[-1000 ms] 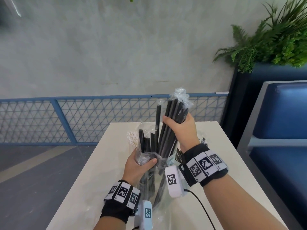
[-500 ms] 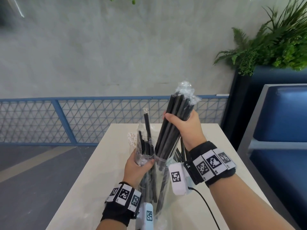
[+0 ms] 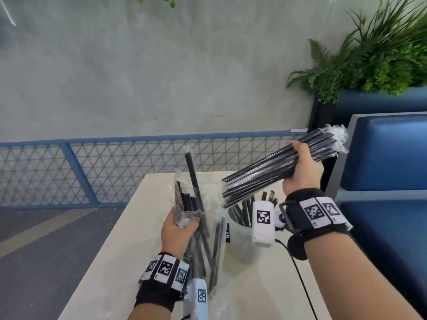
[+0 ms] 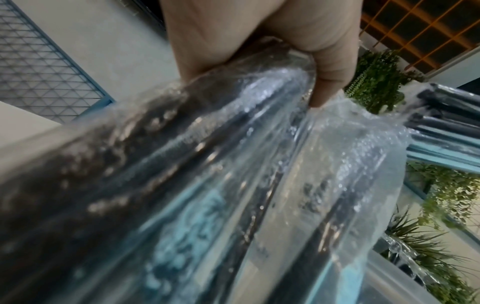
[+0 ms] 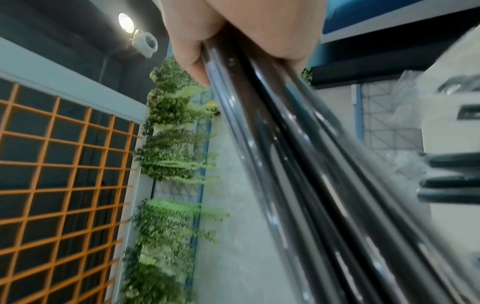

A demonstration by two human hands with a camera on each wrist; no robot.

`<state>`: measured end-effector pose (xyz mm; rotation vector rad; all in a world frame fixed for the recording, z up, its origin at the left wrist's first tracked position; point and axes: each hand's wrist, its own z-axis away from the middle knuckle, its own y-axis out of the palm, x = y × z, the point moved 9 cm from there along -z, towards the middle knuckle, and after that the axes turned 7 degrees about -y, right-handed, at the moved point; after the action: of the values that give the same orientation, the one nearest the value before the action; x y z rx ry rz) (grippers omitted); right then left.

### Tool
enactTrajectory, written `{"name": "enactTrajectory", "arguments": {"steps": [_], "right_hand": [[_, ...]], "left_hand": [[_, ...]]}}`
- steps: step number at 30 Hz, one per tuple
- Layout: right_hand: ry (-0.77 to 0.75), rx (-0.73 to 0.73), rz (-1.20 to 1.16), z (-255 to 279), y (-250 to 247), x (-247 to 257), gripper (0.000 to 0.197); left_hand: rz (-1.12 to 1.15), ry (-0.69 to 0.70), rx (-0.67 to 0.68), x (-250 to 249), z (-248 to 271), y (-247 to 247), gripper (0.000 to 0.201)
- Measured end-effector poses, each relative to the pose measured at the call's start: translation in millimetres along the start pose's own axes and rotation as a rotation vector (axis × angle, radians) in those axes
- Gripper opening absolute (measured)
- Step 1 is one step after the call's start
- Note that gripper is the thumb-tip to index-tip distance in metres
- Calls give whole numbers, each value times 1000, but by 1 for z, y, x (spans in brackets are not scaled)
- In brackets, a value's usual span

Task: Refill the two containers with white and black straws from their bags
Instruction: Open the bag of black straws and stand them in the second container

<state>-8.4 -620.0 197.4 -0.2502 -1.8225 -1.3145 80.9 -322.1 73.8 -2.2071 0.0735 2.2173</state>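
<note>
My right hand point(image 3: 301, 166) grips a thick bundle of black straws point(image 3: 275, 172), each in a clear wrapper, held almost level above the table with its lower end over a white container point(image 3: 245, 243). That container holds several black straws. My left hand point(image 3: 179, 229) grips a clear plastic bag point(image 3: 209, 239) near its top; several black straws stay inside and one sticks up high. The left wrist view shows the fingers point(image 4: 324, 67) curled round the bag point(image 4: 233, 164). In the right wrist view the fingers point(image 5: 192, 51) wrap the straw bundle point(image 5: 298, 164). No white straws or second container show.
The cream table point(image 3: 143, 227) runs ahead to a blue mesh railing point(image 3: 92, 172). A blue padded bench point(image 3: 388, 181) stands on the right, with a dark planter of green ferns point(image 3: 369, 61) behind it. A black cable point(image 3: 300, 280) trails from my right wrist across the table.
My right hand has drawn the bundle of black straws up out of the bag and swung it right, tipping it from upright to nearly level. The left hand kept hold of the bag.
</note>
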Motion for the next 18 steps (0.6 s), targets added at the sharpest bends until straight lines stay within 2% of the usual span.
{"name": "enactTrajectory", "arguments": {"steps": [2, 5, 7, 10, 14, 18], "right_hand": [[-1, 27, 71, -10, -5, 5, 8], [-23, 24, 123, -18, -10, 14, 7], [-119, -2, 177, -21, -12, 24, 20], [-284, -10, 282, -14, -9, 31, 22], [-280, 185, 473, 11, 4, -8, 34], [-181, 285, 610, 22, -6, -63, 40]], "left_hand": [[-6, 3, -4, 0, 0, 1, 39], [-7, 6, -1, -2, 2, 3, 36], [-15, 0, 3, -2, 2, 4, 37], [-31, -6, 3, -2, 3, 7, 41], [-36, -2, 44, -1, 5, 15, 40], [-50, -25, 41, 2, 4, 17, 47]]}}
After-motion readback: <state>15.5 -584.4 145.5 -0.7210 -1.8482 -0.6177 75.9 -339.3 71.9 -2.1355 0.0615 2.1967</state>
